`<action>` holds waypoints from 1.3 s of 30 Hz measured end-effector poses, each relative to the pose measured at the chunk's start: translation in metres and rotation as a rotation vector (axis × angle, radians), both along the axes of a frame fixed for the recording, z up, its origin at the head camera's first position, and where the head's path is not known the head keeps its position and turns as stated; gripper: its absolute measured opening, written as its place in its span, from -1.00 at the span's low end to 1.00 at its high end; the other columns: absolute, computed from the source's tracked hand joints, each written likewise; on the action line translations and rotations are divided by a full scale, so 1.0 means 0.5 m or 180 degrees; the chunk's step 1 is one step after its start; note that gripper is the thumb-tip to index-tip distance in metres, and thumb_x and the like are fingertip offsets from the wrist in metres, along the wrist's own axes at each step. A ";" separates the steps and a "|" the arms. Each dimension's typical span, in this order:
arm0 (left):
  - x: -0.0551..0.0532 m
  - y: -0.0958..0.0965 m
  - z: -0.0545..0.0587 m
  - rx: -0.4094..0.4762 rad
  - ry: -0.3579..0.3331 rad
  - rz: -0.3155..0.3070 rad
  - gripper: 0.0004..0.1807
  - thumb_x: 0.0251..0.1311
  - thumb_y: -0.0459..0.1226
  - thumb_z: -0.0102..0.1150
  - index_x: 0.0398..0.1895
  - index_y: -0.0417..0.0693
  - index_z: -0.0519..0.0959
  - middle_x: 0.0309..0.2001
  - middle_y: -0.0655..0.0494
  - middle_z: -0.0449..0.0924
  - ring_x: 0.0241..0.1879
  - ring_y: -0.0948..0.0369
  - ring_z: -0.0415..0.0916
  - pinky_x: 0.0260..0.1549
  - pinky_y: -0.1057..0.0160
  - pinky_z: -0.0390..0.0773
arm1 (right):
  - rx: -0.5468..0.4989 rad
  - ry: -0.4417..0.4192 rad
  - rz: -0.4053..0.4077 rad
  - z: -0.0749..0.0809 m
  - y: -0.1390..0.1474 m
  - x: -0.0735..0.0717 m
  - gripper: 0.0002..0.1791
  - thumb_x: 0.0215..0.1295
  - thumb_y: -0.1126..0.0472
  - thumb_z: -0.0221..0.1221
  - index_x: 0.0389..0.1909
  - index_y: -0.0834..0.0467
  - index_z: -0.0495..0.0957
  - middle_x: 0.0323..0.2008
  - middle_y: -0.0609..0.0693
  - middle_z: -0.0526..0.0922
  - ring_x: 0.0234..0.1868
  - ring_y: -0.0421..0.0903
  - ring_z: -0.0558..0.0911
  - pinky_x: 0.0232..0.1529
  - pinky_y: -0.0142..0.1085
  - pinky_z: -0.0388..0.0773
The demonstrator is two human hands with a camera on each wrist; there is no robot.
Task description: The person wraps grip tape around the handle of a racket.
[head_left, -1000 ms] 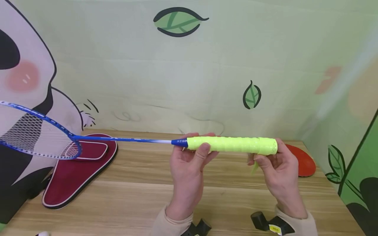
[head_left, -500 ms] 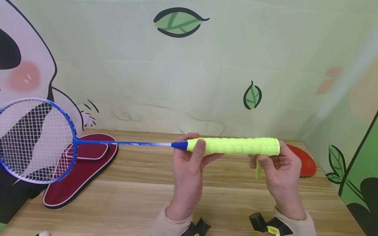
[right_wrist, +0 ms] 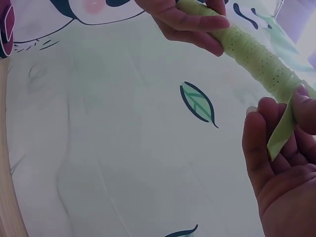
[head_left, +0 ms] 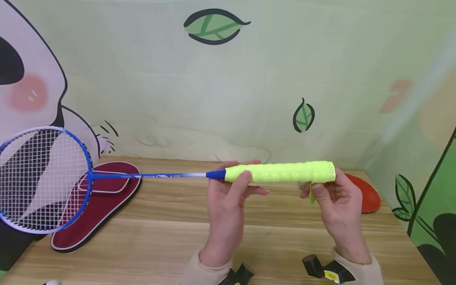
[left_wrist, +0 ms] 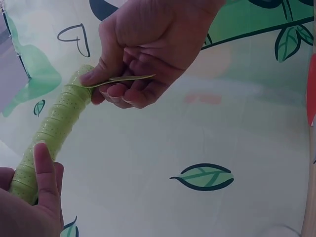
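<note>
A blue and white badminton racket (head_left: 185, 175) is held level above the table, its strung head to the left. Bright yellow perforated grip tape (head_left: 278, 173) covers the handle in overlapping turns. My left hand (head_left: 228, 206) grips the handle near the blue cone, thumb in front and fingers behind. At the butt end, my right hand (head_left: 336, 206) pinches the loose end of the tape between thumb and fingers. That short loose tail (right_wrist: 281, 133) hangs off the handle in the right wrist view, and in the left wrist view it lies across the curled fingers.
A dark red racket case (head_left: 96, 213) with white piping lies on the wooden table (head_left: 171, 245) at the left, partly behind the strings. Behind the right hand lies a red paddle-like thing (head_left: 368, 196). A small white-and-dark object (head_left: 52, 282) shows at the bottom left edge.
The racket has rolled about its shaft, so its head turned from nearly edge-on to facing me. The handle's butt end rose slightly in the last half second. Both hands keep their places.
</note>
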State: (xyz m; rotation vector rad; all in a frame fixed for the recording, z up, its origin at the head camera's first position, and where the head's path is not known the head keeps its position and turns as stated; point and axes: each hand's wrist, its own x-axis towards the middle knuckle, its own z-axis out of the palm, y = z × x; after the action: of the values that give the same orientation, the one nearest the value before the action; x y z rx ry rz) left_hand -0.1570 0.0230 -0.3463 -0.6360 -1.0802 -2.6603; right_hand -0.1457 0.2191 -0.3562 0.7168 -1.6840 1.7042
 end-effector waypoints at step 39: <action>-0.006 0.003 -0.003 0.0153 0.0059 -0.0063 -0.77 0.31 -0.52 0.05 -0.03 -0.21 0.33 -0.08 -0.15 0.62 -0.06 0.03 0.62 0.03 -0.03 0.59 | -0.0064 0.0067 0.0250 -0.001 -0.001 -0.001 -0.52 0.19 0.72 -0.03 0.18 0.58 0.30 -0.22 0.17 0.60 -0.32 -0.06 0.58 -0.28 -0.40 0.65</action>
State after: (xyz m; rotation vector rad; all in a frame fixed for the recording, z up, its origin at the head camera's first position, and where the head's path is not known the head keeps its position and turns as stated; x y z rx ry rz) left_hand -0.1600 0.0245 -0.3480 -0.6640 -1.0072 -2.6828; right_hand -0.1463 0.2185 -0.3567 0.7982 -1.6419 1.7587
